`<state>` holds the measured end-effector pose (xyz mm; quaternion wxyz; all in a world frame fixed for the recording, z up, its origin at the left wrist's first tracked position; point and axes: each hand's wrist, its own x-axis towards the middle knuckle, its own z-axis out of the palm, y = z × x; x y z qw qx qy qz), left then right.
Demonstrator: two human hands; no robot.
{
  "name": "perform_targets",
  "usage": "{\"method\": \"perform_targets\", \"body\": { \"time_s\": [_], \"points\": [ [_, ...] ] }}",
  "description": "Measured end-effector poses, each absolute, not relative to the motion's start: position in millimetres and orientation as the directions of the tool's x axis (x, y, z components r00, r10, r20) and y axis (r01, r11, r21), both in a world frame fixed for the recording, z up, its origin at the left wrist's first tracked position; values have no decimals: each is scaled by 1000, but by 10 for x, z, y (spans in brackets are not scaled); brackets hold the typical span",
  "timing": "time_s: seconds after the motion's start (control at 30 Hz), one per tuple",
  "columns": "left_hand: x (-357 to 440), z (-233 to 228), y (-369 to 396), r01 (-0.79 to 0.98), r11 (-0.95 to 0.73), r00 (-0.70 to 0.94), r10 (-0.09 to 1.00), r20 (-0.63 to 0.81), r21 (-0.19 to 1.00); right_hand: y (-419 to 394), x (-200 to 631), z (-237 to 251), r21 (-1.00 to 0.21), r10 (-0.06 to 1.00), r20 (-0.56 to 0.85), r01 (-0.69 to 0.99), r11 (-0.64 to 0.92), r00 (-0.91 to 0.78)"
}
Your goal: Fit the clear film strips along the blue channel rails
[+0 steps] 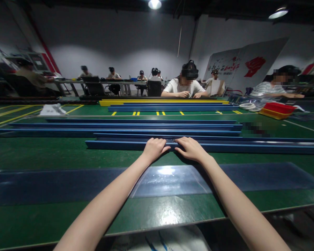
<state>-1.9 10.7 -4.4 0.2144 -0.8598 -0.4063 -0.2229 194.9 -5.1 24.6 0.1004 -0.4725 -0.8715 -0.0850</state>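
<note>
In the head view, both arms reached straight out toward twelve o'clock over a green desk (42, 153). The left hand (154, 148) and the right hand (191, 149) lay palm down, side by side and nearly touching, fingers curled over the near edge of a long blue rail (251, 147) that ran from nine to three o'clock. Whether the fingers truly gripped it or only pressed on it could not be told. A small pale piece (172, 141) showed between the two hands; its kind was unclear.

A dark plastic sheet (54, 183) lay flat at six o'clock of the hands. More blue rails (94, 127) lay stacked just beyond, toward twelve. A red tray (277, 109) sat at two o'clock. Seated people (184, 85) worked at the far side.
</note>
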Motion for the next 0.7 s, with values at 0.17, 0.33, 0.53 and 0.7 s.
{"method": "perform_targets", "body": {
  "time_s": [0.17, 0.33, 0.53, 0.7],
  "points": [
    [-21, -49, 111, 795, -573, 571, 600, 560, -197, -54, 1938, 245, 67, 807, 250, 841, 537, -535],
    [-17, -55, 118, 798, -568, 571, 603, 558, -204, -63, 1919, 243, 59, 797, 270, 835, 546, -540],
    [-13, -57, 118, 799, -566, 569, 600, 563, -205, -51, 1912, 230, 53, 801, 256, 835, 547, -541],
    [-18, -56, 121, 792, -574, 576, 591, 565, -208, -51, 1912, 230, 72, 796, 272, 836, 544, -541]
  ]
}}
